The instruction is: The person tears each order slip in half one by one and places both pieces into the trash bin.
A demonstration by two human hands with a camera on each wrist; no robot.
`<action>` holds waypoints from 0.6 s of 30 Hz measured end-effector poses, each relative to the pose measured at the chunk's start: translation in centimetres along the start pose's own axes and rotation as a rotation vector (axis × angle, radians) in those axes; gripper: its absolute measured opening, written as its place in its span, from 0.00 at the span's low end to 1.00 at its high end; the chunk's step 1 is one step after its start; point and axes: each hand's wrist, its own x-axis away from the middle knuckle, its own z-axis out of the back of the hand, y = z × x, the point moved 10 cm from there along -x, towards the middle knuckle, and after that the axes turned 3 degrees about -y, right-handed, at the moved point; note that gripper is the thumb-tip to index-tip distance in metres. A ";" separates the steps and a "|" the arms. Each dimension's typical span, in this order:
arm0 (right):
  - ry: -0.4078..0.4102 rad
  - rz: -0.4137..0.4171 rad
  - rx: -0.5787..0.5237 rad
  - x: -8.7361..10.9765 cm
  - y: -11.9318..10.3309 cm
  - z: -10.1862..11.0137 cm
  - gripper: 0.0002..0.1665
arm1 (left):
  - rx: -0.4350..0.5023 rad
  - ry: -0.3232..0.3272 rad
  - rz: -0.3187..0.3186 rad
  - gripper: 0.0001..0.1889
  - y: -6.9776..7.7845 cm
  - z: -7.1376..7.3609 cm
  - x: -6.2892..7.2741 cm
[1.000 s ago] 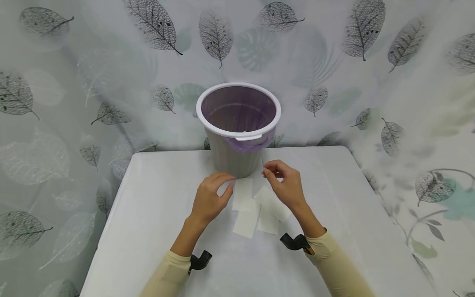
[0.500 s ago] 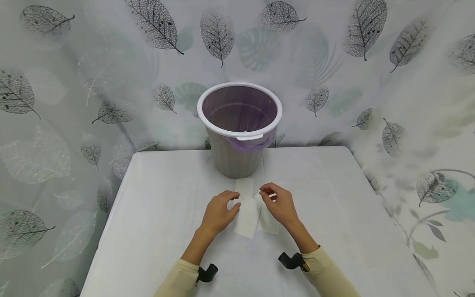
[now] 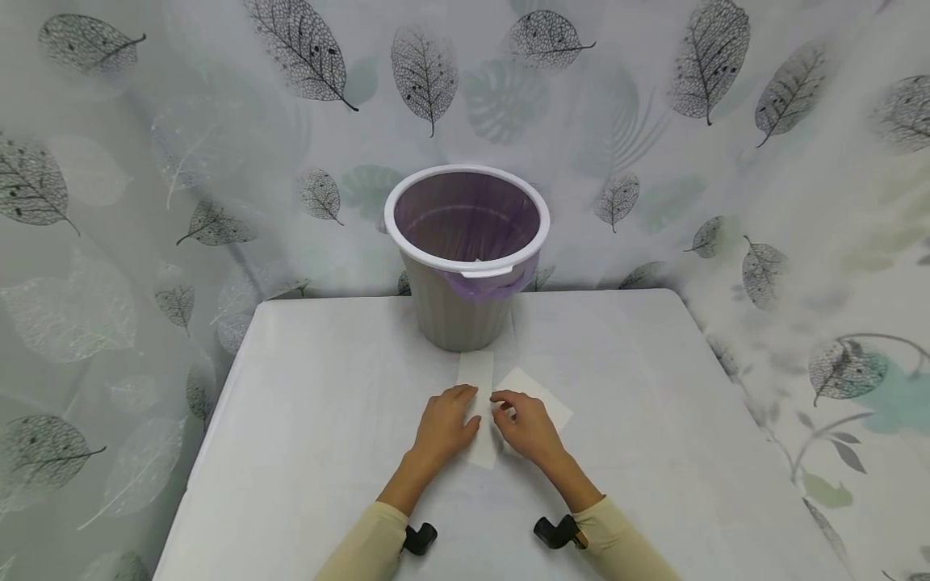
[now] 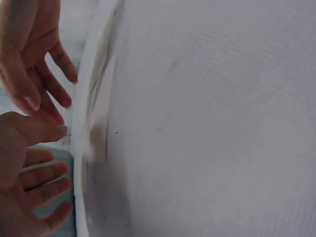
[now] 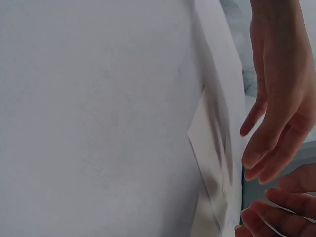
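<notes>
Several pale cream paper slips lie overlapped on the white table, among them a far slip [image 3: 475, 367] and a right-hand slip [image 3: 546, 395]; the hands partly cover the others. My left hand [image 3: 443, 421] hovers over or touches the left side of the slips, its fingers gently bent. Facing it, my right hand [image 3: 526, 424] is above the slips with thumb and fingers loosely curved. Low in the left wrist view, my left hand [image 4: 29, 173] has spread fingers, while the right hand [image 4: 34, 54] points its fingers downward. Nothing shows in either hand.
Behind the slips stands a grey bucket [image 3: 461, 315] with a white rim and a purple bag lining. The white table [image 3: 327, 363] ends at a leaf-patterned curtain [image 3: 254, 121] at the back and sides. Black wrist cameras sit on both sleeves.
Both hands have come back from near the bucket's base toward me and drawn closer together over the slips. The bucket stays where it was.
</notes>
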 end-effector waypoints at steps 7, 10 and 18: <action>-0.001 0.005 0.011 0.4 -0.1 -1.0 0.13 | -0.061 -0.057 0.018 0.35 0.0 -1.9 -0.2; 0.001 0.001 0.019 0.5 -0.1 -1.0 0.13 | -0.092 -0.057 0.023 0.38 0.0 -2.4 -0.2; 0.037 0.016 0.045 0.7 0.2 -0.6 0.11 | -0.223 0.034 -0.045 0.32 0.8 -2.1 0.0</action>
